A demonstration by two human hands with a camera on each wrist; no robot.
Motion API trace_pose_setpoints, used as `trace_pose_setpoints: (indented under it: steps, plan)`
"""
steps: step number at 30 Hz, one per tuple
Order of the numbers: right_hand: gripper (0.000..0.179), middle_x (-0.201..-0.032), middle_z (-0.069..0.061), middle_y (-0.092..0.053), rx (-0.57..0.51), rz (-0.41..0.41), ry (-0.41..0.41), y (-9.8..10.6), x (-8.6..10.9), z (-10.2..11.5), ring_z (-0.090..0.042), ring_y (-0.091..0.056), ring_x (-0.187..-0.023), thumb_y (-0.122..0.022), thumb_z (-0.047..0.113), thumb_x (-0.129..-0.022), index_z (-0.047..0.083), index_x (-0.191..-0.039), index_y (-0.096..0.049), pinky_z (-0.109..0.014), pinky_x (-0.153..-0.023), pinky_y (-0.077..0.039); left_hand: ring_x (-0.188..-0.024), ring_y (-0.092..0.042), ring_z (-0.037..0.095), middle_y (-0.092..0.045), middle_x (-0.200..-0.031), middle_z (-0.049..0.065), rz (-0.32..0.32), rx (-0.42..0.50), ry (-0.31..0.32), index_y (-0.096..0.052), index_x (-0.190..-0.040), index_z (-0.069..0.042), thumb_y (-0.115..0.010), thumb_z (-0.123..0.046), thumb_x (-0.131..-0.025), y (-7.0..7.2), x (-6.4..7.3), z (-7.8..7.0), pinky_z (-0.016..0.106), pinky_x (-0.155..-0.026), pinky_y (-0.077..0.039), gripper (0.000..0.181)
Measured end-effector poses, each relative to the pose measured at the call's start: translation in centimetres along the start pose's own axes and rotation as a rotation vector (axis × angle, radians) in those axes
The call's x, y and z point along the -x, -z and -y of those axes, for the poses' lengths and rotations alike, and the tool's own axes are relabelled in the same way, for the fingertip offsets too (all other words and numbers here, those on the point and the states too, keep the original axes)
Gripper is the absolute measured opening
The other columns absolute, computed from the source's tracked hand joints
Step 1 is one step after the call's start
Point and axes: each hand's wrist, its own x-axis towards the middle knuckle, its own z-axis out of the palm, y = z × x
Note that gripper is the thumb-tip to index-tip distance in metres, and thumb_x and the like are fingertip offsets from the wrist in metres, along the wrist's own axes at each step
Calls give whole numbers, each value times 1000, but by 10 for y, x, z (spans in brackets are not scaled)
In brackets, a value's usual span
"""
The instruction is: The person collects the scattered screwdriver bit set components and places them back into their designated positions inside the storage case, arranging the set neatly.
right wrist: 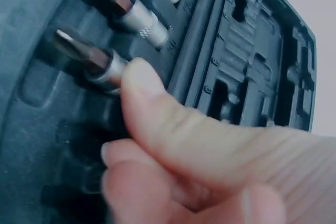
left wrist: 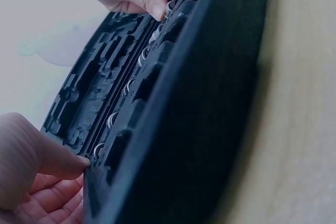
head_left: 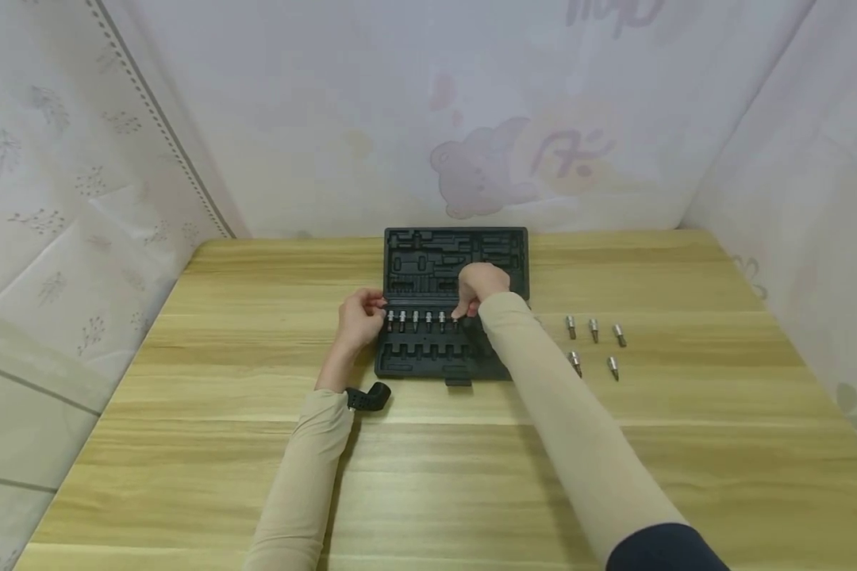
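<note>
A black socket case (head_left: 421,366) lies opened on the table, its lid (head_left: 428,262) leaning back. Along the upper row of its base sit several silver bit sockets (head_left: 416,320). My right hand (head_left: 480,287) is over the case, its thumb on the chrome end of the rightmost bit socket (right wrist: 79,51) in that row, its other fingers curled below. Whether a finger presses the socket's far side is hidden. At the case's left edge, my left hand (head_left: 360,321) holds the corner, with its thumb (left wrist: 65,161) on the rim and the other fingers beside the wall.
On the table to the right lie several loose bit sockets (head_left: 593,330), one partly behind the right sleeve (head_left: 564,404). A black strap piece (head_left: 370,396) sticks out from the left wrist. A patterned cloth (head_left: 328,119) hangs behind the table.
</note>
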Motion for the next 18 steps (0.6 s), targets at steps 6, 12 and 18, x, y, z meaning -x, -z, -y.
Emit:
trace_pose_setpoints:
  steps: [6,12,18]
  plan:
    - [27,-56,9,-59,28,7,-14,-1,-1,1,2,-47,-44,-73,38,-79,13,-86,-70,-22,-60,-49,-84,-57,26,-62,-98,19,4,8,6,-59,-113,8,-52,9,-84,-1,1,0,24,-69,-43,30]
    - [38,-62,3,-64,49,-189,145,-11,3,-3,-4,-52,-47,-75,34,-78,6,-101,-70,-23,-58,-47,-84,-58,27,-63,-97,19,-12,5,-8,-59,-112,8,-52,10,-83,-1,0,1,25,-70,-44,30]
    - [28,-64,-3,-67,20,-226,269,-18,2,-10,-10,-58,-49,-76,30,-78,4,-88,-71,-34,-74,-53,-84,-58,27,-63,-97,19,-17,-17,-13,-60,-112,8,-51,9,-83,1,-2,2,26,-70,-45,30]
